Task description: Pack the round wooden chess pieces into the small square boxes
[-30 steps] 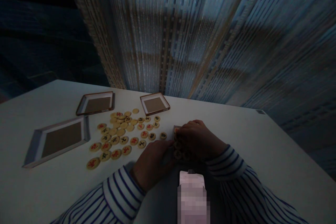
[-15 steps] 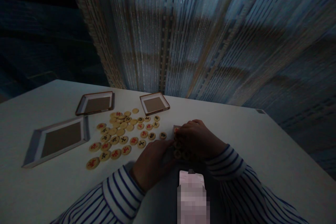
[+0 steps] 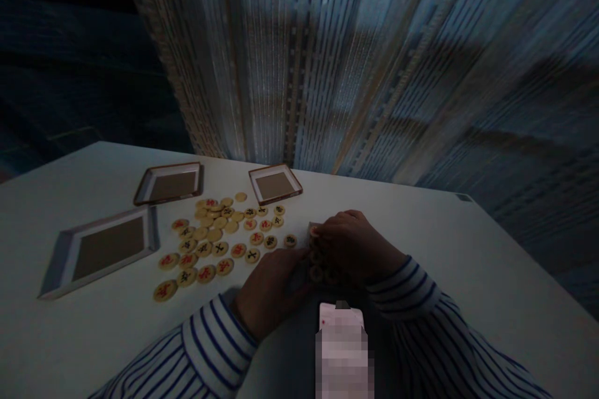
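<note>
In the head view my left hand [image 3: 274, 287] is at the left side of a small shallow box [image 3: 309, 277], fingers and thumb curled about its edge. Round Chinese chess pieces [image 3: 316, 273] lie in rows inside this box. My right hand [image 3: 353, 246] reaches over it from the right, fingers bent down on a Chinese chess piece [image 3: 314, 232] at the far left corner. The hand and deep shadow hide much of the box. Many more wooden pieces [image 3: 215, 235], with red or black characters or plain faces up, are scattered left of my hands.
Behind the pieces lie two brown-rimmed shallow trays [image 3: 203, 177] [image 3: 299, 191], and a larger pale tray [image 3: 152, 230] stands at the left. A lit phone [image 3: 341, 318] is in front of me on the white table [image 3: 421, 224]. A striped curtain [image 3: 299, 75] hangs beyond the far edge.
My right hand has shifted very slightly, its fingertips now covering more of the piece at the box's far left corner. My left hand and the scattered pieces stay where they were.
</note>
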The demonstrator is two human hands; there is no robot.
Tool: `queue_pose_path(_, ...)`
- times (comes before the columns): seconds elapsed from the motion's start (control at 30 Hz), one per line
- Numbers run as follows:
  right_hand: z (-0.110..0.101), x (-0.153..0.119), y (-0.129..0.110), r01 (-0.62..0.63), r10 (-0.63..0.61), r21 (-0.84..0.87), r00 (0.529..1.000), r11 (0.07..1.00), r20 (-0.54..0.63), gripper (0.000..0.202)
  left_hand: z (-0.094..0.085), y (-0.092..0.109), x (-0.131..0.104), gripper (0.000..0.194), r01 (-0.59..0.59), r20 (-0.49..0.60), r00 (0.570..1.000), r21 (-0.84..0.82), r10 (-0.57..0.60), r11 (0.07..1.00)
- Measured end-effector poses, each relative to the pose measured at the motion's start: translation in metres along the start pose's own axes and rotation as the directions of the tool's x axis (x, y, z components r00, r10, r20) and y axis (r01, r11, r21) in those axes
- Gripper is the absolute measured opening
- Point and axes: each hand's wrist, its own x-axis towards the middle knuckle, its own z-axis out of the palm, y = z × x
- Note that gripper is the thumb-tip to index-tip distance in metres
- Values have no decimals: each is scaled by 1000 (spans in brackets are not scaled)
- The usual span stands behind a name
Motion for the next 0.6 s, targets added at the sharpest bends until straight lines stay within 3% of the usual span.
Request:
queue_pose_path(0.17,-2,0,1,3,-5,-18,997,1000,-71,17,2,-1,-1,44,-10,-42,999,-6,10,1000)
queue_pose_path(0.3,-1,1,1,9,-16,-36,978,999,-206,17,-1,2,-1,35,-12,-101,995,-8,11,1000)
queue_pose_path(0.37,-1,1,2,5,-16,-35,945,999,-327,19,-3,4,0,27,12,-139,990,-6,-13,1000)
queue_pose_path(0.47,-3,1,2,-11,-2,-22,859,1000,-513,22,-7,5,2,14,56,-178,982,-21,-59,998)
queue_pose_path(0.6,-6,1,2,-18,4,-17,786,1000,-619,22,-9,5,4,13,31,-206,978,-30,-36,999)
